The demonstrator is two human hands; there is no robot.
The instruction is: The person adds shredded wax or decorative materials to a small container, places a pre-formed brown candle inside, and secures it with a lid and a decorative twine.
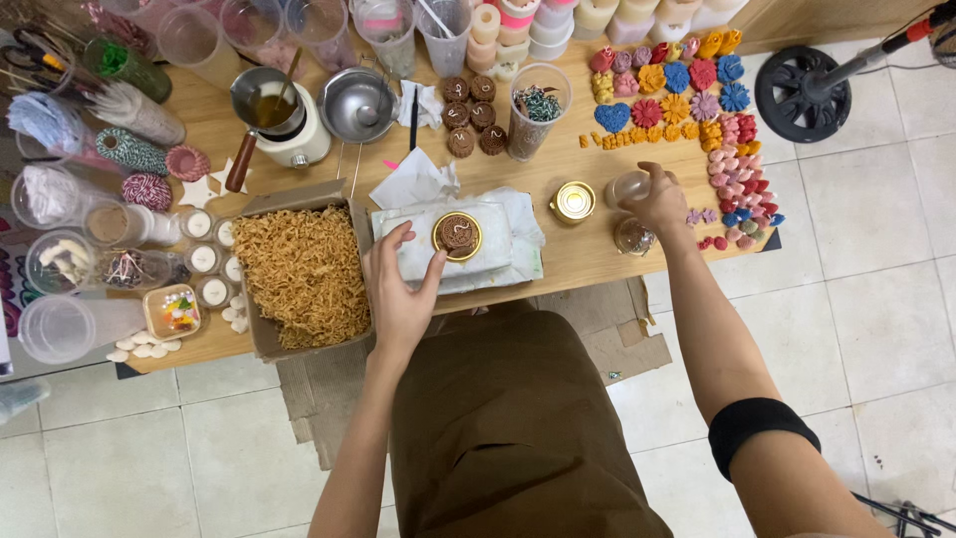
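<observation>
Left hand (400, 289) grip open beside one gold tin (457, 236), right hand (659, 202) gripping one clear jar (629, 186), five brown discs (472, 116).

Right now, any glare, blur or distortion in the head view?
Head view: even, soft light with faint shadows; glare on the metal bowl and open gold tin; right hand slightly motion-blurred, left hand by the filled tin sharp; wide-angle bending at the table edge.

Table (588, 261): pale wood, matt. Tin (457, 236): glossy gold metal rim, rough brown wax fill. Wrapping (498, 249): crumpled white paper. Box (261, 339): brown cardboard, with tangled shredded paper (302, 274). Bowl (357, 104): polished steel. Jar (629, 186): clear glass. Floor (886, 299): smooth glazed tile.
</observation>
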